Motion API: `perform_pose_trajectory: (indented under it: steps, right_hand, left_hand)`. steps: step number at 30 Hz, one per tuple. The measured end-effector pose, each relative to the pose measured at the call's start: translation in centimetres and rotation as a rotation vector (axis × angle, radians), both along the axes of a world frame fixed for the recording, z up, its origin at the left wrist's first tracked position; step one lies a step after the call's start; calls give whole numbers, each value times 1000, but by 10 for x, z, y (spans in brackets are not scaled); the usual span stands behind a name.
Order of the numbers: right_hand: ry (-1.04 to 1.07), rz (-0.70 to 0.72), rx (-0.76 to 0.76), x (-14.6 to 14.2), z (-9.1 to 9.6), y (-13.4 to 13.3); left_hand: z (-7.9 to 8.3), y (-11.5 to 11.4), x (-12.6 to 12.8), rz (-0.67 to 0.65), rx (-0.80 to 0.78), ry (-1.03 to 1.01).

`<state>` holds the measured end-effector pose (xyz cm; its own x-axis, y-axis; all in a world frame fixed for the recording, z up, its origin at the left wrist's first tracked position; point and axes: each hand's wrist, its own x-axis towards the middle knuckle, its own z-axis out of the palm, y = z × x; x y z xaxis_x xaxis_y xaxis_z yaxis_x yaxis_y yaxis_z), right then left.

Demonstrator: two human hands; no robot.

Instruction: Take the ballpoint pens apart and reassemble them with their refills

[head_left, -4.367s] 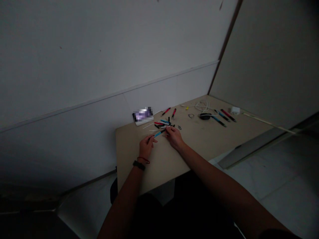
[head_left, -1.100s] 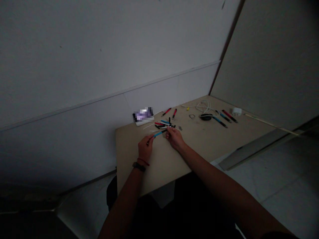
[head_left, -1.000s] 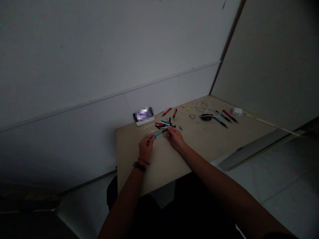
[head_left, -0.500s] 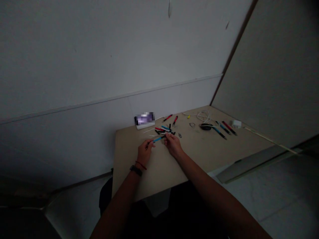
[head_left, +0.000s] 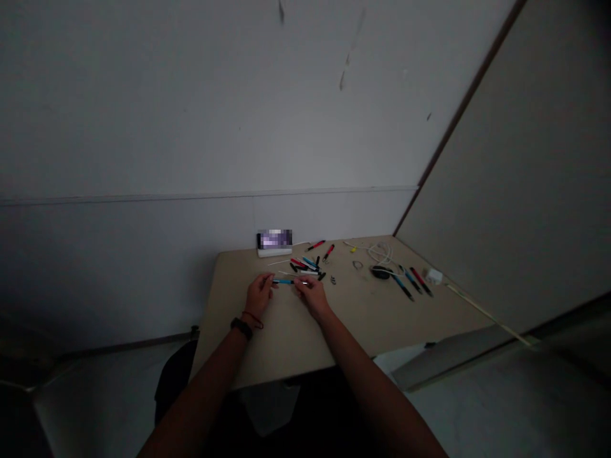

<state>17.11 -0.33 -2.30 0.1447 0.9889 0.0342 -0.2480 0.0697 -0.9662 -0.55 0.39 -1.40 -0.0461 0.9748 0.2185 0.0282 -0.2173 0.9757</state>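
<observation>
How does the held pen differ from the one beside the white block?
The held pen is mainly blue, the other pen mainly red. The left hand and right hand grip the held pen; the other pen lies on the table. The held pen runs nearly level across the view; the other pen slants down rightward. Both are slender.

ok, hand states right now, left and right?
Left hand: closed, holding one end of the blue pen.
Right hand: closed, fingers pinching the other end of it.
</observation>
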Motion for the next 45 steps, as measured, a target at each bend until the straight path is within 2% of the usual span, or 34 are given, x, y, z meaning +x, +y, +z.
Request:
perform_pose_trajectory:
  steps: [9,14,22,28,40,45]
  right_hand:
    - [-51,1,34,5,4,-9]
    - [-78,39,15,7,2,-19]
    - [-126,81,-6,15,0,-49]
    - [-202,143,-8,17,1,-64]
    - [-410,216,72,16,0,-65]
    - [-473,222,91,14,1,-66]
  left_hand:
    - [4,-19,-2,42,27,43]
    - [-3,-40,-14,50,13,81]
    - [-13,-65,-31,-13,5,132]
    - [-14,-68,-37,20,21,168]
    - [-9,-73,-40,22,94,295]
    - [-5,-74,-37,55,92,169]
